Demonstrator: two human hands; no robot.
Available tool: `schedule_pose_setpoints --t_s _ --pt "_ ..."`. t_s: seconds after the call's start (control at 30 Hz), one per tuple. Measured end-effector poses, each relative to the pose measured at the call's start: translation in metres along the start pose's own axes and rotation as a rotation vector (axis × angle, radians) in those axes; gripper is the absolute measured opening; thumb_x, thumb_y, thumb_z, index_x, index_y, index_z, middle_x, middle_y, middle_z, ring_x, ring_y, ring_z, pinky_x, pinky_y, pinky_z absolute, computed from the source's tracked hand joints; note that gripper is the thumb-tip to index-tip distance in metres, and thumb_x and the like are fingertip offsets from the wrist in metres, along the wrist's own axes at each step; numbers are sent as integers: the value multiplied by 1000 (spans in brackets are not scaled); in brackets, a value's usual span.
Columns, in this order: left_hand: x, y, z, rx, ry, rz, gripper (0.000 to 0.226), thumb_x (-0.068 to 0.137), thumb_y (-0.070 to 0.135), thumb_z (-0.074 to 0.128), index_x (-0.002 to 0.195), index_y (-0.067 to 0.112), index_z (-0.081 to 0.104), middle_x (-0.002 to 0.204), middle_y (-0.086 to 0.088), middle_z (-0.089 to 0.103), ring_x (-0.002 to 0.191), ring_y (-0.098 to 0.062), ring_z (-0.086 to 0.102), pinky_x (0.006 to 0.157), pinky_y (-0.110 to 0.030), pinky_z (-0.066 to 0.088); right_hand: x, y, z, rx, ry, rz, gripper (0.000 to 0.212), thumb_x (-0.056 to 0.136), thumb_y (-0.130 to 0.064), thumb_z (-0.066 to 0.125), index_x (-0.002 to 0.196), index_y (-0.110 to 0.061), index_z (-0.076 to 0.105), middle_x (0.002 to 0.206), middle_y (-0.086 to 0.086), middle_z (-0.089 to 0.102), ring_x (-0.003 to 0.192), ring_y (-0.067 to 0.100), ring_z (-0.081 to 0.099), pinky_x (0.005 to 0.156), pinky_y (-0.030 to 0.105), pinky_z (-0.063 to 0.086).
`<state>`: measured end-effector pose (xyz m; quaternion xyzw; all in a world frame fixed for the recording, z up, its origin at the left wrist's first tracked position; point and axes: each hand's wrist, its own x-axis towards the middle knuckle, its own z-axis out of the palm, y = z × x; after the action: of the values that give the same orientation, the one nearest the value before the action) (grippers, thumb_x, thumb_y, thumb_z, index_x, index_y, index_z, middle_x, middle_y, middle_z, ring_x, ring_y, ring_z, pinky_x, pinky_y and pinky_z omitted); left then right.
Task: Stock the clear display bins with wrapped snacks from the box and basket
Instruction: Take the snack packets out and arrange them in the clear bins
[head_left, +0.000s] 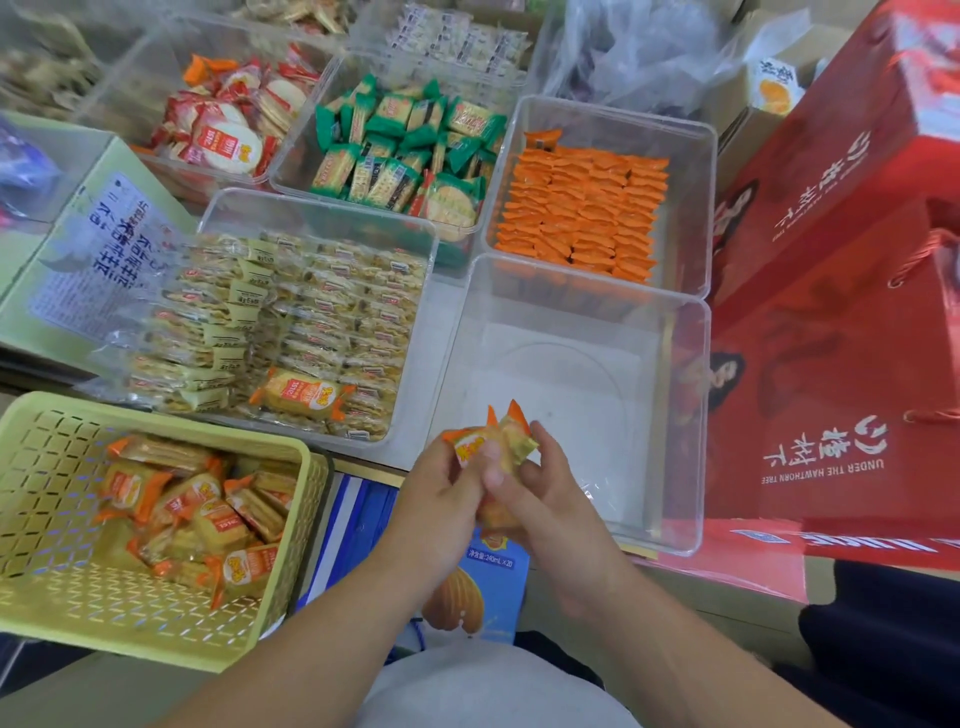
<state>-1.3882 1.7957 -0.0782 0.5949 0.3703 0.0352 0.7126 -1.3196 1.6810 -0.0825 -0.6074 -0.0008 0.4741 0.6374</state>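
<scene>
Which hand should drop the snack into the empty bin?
Probably the right hand: it sits nearer the empty bin, and both hands hold the snack. The left hand is closer to the basket.

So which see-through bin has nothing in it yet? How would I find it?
Start at the big red gift box on the right. Pressed against its left side sit two clear bins; the far one holds neat rows of orange packets. The empty bin is the near one, just beyond both hands holding wrapped snacks. It is the only bin showing a bare bottom.
</scene>
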Motion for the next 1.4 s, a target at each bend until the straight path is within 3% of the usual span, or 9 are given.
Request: schedule_pose_setpoints --t_s 0.2,0.33,0.57,0.67,0.8,1.07,1.17,1.27,1.4 --pt "0 2 -4 235 -144 53 44 100 68 27 98 61 71 104 28 70 101 18 60 80 -2 45 10 4 -6 -42 70 -65 52 90 -30 73 136 -20 52 124 1 70 114 21 68 91 44 59" --pt "17 -23 -25 730 87 215 46 102 51 50 143 31 55 130 7 46 117 -9 48 97 -28 40 41 -12 -32 -206 220 -111 51 84 -37 71 130 -29 51 120 -3 69 98 15 73 69 24 56" --pt "18 -47 -37 946 120 187 76 92 41 74 156 21 37 116 8 30 107 -15 47 90 -31 51 123 -5 -56 -1015 165 -85 65 94 -29 68 150 -23 35 141 0 56 128 26 54 103 39 46" --pt "19 -51 -39 931 130 190 83 91 43 74 159 21 31 122 6 34 109 -16 47 91 -32 51 142 12 -45 -1321 23 1 72 100 -33 55 160 -24 15 154 9 41 136 36 42 107 45 41" --pt "16 -46 -43 923 84 160 83 94 46 70 161 26 26 129 7 34 109 -12 48 90 -26 49 144 27 -47 -1486 -106 86 60 105 -44 39 160 -34 16 160 5 31 140 38 34 110 50 37" --pt "22 21 -93 1014 262 496 35 91 10 74 125 8 69 118 -12 63 106 -32 60 88 -46 53 143 30 -56 -1510 -115 65 54 109 -33 32 159 -41 15 161 1 32 139 36 33 112 45 35" --pt "56 47 -130 1225 315 311 50 94 12 68 143 14 58 138 -14 57 126 -37 51 103 -50 45 139 29 -51 -1571 -149 69 62 107 -26 34 160 -40 6 165 -3 26 140 34 35 111 46 37" --pt "87 56 -151 1446 131 63 63 98 18 63 156 19 41 157 -11 44 142 -36 41 113 -50 41 137 27 -50 -1509 -129 97 69 104 -32 44 161 -37 3 163 2 30 142 33 35 110 46 38" --pt "102 53 -155 1575 -50 -88 47 97 32 65 141 21 55 139 -9 57 127 -32 50 96 -42 48 139 27 -56 -1413 -117 87 76 101 -46 51 162 -24 11 167 5 21 152 30 22 121 44 25"
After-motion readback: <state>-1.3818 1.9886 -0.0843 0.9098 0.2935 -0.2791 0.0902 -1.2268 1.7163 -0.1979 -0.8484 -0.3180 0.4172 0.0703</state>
